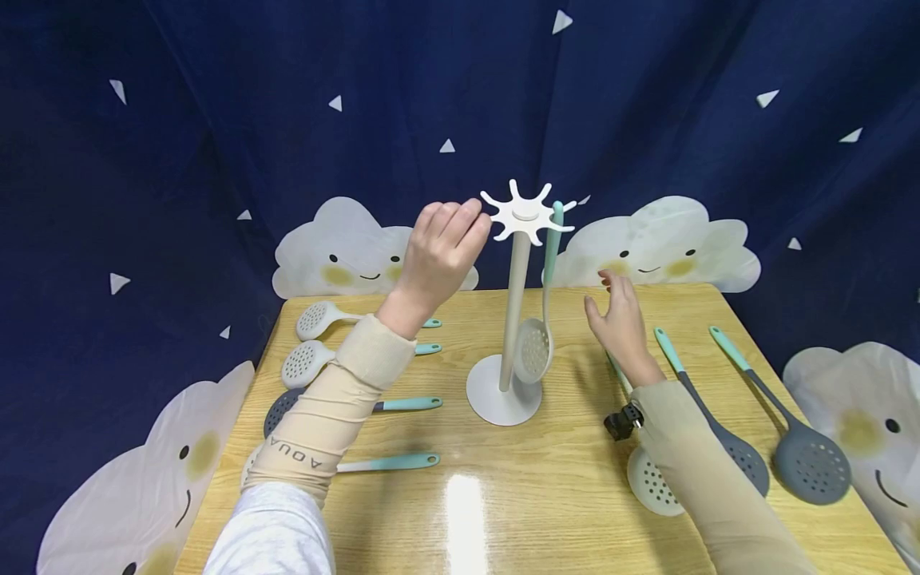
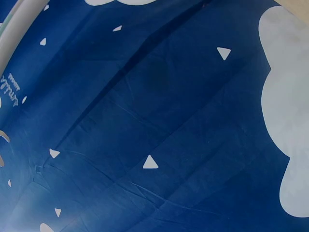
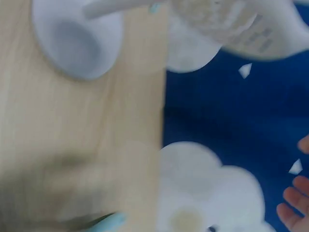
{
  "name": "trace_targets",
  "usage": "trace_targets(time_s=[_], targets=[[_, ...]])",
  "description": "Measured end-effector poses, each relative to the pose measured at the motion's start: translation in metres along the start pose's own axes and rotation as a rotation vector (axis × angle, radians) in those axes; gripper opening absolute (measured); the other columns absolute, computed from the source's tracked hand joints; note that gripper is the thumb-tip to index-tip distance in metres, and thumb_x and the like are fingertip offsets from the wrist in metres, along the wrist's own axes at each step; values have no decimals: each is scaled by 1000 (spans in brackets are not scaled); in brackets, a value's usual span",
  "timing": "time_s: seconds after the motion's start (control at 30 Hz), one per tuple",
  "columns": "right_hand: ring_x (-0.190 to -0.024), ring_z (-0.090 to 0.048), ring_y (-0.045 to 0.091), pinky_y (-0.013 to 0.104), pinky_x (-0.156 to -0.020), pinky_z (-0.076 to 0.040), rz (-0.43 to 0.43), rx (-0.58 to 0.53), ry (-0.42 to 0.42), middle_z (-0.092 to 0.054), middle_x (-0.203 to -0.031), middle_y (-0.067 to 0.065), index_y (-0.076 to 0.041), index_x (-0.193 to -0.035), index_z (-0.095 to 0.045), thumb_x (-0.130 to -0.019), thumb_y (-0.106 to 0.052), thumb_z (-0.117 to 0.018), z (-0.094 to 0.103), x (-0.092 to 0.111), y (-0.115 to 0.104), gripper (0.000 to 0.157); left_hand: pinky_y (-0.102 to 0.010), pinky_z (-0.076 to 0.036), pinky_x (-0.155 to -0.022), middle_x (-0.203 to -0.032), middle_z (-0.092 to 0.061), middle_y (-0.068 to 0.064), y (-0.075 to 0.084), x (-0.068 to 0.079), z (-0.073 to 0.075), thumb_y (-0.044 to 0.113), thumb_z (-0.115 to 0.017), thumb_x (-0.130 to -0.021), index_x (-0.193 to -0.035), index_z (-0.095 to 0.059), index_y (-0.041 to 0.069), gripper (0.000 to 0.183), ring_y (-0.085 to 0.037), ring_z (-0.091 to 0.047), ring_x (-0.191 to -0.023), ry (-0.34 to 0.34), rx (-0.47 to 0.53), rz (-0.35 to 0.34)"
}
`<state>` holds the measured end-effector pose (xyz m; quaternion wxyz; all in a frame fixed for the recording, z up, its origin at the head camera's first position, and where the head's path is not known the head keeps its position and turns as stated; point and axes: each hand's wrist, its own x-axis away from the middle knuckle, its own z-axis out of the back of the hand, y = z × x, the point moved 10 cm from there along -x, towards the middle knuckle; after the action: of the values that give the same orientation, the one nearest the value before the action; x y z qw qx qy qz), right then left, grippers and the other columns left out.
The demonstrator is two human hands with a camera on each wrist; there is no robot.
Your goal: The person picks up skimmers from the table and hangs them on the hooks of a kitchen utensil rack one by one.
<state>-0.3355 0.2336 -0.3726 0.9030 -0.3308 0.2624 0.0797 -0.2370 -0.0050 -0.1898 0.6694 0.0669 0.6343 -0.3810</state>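
A white utensil rack (image 1: pixel 513 311) with a ring of curved prongs stands mid-table on a round base. My left hand (image 1: pixel 447 243) has its fingers curled at the left prongs and appears to grip one; the thumb is hidden. From a right-hand prong hangs a white skimmer (image 1: pixel 533 351) by its mint handle, and its blurred head also shows in the right wrist view. To the right of the rack, my right hand (image 1: pixel 620 323) is in the air with fingers loosely spread, holding nothing. Below that hand lies another white skimmer (image 1: pixel 652 481), partly covered by the forearm.
Two grey slotted utensils, one (image 1: pixel 747 463) beside a rounder skimmer (image 1: pixel 812 463), lie at the right. Along the left lie white skimmers (image 1: pixel 303 363) and a grey one (image 1: pixel 283 409), partly behind my left arm. A dark blue curtain (image 1: pixel 431 80) backs the wooden table (image 1: pixel 402 519).
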Motion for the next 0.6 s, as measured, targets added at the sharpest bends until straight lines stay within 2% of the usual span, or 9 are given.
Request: trace_targets(time_s=[0.1,0.3,0.47,0.6], targets=[[-105,-44,41,52,-86,-39,-109,88,-135,-44,-117,28,7,-130,-37,-88,-7,-53,-16,7,32,47,-34,-44,-72,-92,-61,-11,0,0,0,3,-55,-88,-85,-61,3,6,-25,-53,-78,0,0,-1],[-107,-40,48,56,-84,-40,-269,158,-324,-37,-121,36,13,-133,-28,-89,-7,-48,-35,26,81,52,-34,-44,-72,-92,-61,-11,0,0,0,3,-55,-88,-85,-61,3,6,-25,-53,-78,5,2,-2],[-92,-49,49,52,-75,-45,-371,241,-489,-32,-123,41,15,-134,-23,-90,-7,-49,-50,45,113,56,-34,-44,-72,-92,-61,-11,1,1,-1,3,-55,-88,-85,-61,3,6,-25,-52,-78,4,0,-6],[-94,-49,50,51,-76,-46,-428,272,-602,-30,-123,43,17,-134,-21,-90,-7,-49,-60,58,130,57,-34,-44,-72,-92,-61,-11,0,1,-1,2,-56,-87,-85,-61,3,5,-25,-52,-78,7,2,-3]])
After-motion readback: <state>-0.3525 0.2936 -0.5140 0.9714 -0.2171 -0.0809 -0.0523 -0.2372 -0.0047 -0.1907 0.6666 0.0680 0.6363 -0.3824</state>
